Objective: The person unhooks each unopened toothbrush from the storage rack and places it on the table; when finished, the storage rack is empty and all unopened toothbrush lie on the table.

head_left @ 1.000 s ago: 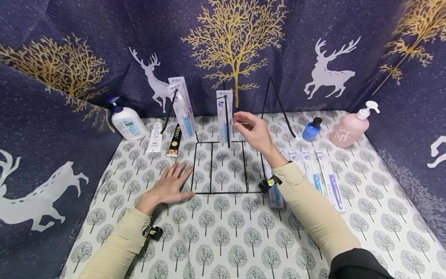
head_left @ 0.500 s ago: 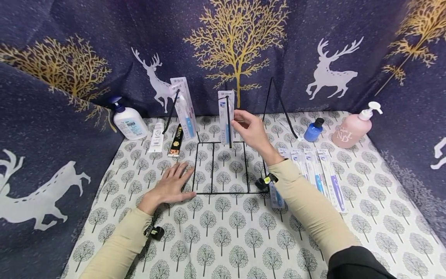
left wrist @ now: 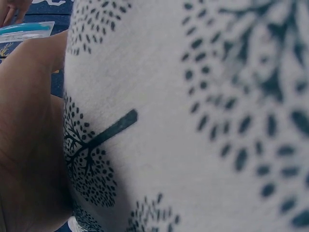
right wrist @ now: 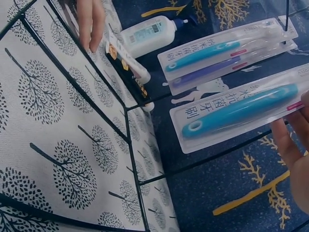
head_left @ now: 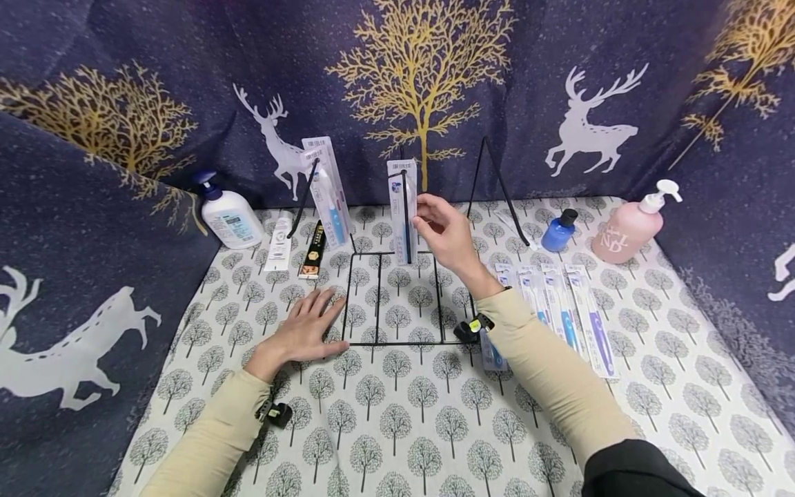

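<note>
My right hand (head_left: 446,231) pinches the edge of a packaged toothbrush (right wrist: 241,110) with a blue handle, near the middle hook of a black wire rack (head_left: 391,344). The pack stands upright, and the hook's dark arm runs in front of it. Palm down, my left hand (head_left: 304,330) rests on the patterned cloth beside the rack's left base wire, fingers spread. Two more toothbrush packs (head_left: 330,207) hang on the left hook; the right wrist view shows one blue and one purple handle. Only part of the left hand shows in the left wrist view.
Several toothbrush packs (head_left: 593,321) lie at the right, partly under my right forearm. A white pump bottle (head_left: 231,219), a white tube (head_left: 277,241) and a black tube (head_left: 312,250) are at the left. A blue bottle (head_left: 557,231) and pink pump bottle (head_left: 626,231) stand at the right.
The pack in my right hand has come slightly toward me along the middle hook, its lower end now lower in the head view. My left hand stays in place.
</note>
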